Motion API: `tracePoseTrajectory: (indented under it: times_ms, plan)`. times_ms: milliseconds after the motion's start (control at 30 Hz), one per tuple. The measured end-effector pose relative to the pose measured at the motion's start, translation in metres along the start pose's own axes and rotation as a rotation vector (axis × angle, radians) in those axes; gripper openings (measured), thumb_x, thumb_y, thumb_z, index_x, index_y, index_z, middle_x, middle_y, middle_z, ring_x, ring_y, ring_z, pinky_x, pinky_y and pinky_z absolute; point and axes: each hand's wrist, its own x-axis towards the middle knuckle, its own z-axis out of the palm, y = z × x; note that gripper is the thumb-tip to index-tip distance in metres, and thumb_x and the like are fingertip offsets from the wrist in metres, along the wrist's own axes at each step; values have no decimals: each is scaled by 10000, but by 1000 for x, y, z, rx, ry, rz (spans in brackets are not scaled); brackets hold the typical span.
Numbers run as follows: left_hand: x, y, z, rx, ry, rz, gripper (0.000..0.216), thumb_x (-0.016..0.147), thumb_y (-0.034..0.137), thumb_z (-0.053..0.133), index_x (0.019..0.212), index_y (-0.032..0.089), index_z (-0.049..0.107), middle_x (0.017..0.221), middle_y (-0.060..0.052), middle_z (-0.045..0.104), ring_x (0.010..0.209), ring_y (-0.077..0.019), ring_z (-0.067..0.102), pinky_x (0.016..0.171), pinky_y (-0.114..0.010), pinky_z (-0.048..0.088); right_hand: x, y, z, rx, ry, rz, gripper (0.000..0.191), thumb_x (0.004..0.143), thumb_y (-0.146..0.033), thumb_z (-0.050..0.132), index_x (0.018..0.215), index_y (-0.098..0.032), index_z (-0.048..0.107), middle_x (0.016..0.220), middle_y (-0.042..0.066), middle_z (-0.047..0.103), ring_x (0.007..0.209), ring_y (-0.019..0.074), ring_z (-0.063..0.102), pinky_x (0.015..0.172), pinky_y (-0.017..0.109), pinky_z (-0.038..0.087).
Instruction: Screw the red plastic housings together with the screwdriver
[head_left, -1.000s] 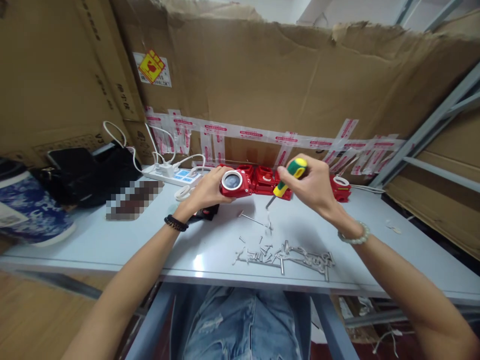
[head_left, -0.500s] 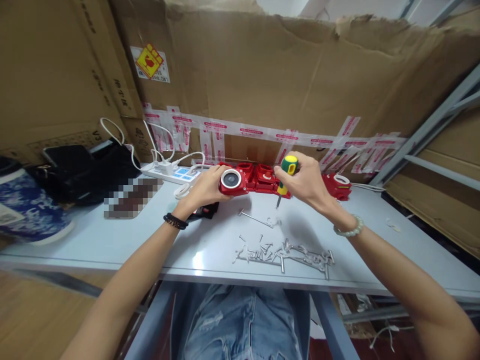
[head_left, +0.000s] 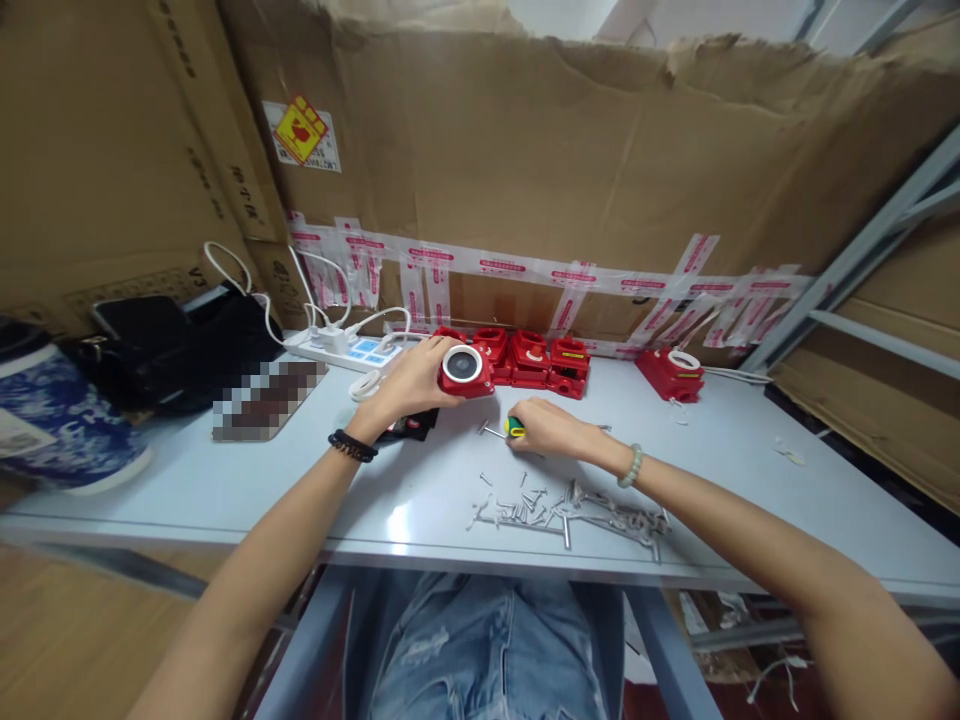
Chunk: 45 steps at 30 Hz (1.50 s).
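Head view — left hand (head_left: 414,384) clasping red unit (head_left: 463,368), screwdriver (head_left: 514,427) gripped inside right hand (head_left: 551,428)

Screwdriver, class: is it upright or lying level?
The screwdriver is roughly level: its handle end points toward the picture's left, out from the right hand, which hides most of the rest.

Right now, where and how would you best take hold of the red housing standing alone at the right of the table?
Probably by the side walls of the red housing, below its white-ringed top, from the near side, with the right hand once free of the screwdriver: the blocky body offers sides to pinch, and it stands apart from the other red housings.
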Motion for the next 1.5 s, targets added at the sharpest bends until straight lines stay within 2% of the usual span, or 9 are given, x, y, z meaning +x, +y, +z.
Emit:
tracePoseTrajectory:
  times_ms: [200, 400, 500, 600, 833, 1000, 1233, 1367, 1500]
  plan:
    - [0, 0, 1, 12, -14, 0, 584, 590, 339, 727, 1109, 230, 481, 1101, -68, 572, 1010, -299, 535, 830, -394, 426, -6, 9, -8, -57, -20, 23, 121, 616, -242, 584, 619, -175, 483, 605, 23, 494, 552, 116, 392, 495, 265, 218]
    - [0, 3, -1, 27, -22, -3, 568, 602, 346, 718, 1103, 218, 482, 1094, -72, 571, 1004, -300, 536, 837, -397, 426, -69, 34, -31, -11, -85, 61, 189, 619, -243, 558, 566, -197, 383, 507, -40, 372, 508, 94, 312, 485, 259, 193]
    - [0, 4, 0, 16, -37, -15, 556, 608, 366, 715, 1090, 217, 483, 1096, -70, 566, 985, -293, 543, 820, -386, 431, -101, 46, -31, 67, -126, 110, 191, 618, -236, 538, 562, -197, 360, 518, -50, 354, 513, 89, 284, 486, 252, 191]
    - [0, 4, 2, 11, -45, -19, 550, 609, 391, 713, 1080, 214, 492, 1099, -73, 562, 973, -290, 544, 794, -376, 432, -119, 56, -23, 141, -181, 164, 182, 599, -219, 527, 556, -199, 352, 519, -61, 315, 514, 84, 254, 481, 248, 188]
    - [0, 8, 6, 49, -71, -16, 573, 596, 378, 720, 1105, 229, 506, 1074, -67, 580, 955, -287, 548, 766, -362, 425, -115, 60, -4, 185, -232, 142, 143, 588, -243, 533, 567, -198, 399, 514, -57, 372, 514, 90, 310, 474, 241, 224]
    - [0, 9, 7, 70, -86, -12, 573, 600, 372, 717, 1113, 235, 502, 1086, -64, 583, 956, -284, 550, 753, -358, 422, -104, 57, -4, 98, -162, 153, 136, 601, -267, 532, 574, -193, 421, 542, -32, 436, 537, 104, 357, 490, 249, 244]
    - [0, 9, 8, 48, -98, 7, 568, 620, 390, 707, 1127, 230, 507, 1081, -70, 581, 979, -293, 542, 780, -375, 419, -104, 52, -6, 121, -192, 128, 113, 602, -233, 537, 562, -188, 442, 520, -44, 413, 516, 93, 322, 470, 245, 235]
    - [-1, 13, 13, -5, -134, 29, 595, 604, 369, 717, 1139, 230, 498, 1074, -72, 585, 978, -293, 546, 796, -381, 425, -109, 44, -30, 344, -74, 96, 121, 716, -277, 525, 664, -170, 549, 598, -30, 497, 559, 92, 384, 521, 233, 314]
    - [0, 22, 24, -87, -200, 62, 575, 601, 389, 726, 1108, 233, 503, 1066, -65, 606, 962, -284, 570, 793, -382, 433, -115, 34, -59, 586, 236, 115, 200, 726, -357, 618, 712, -162, 578, 633, -20, 533, 557, 86, 440, 513, 226, 356]
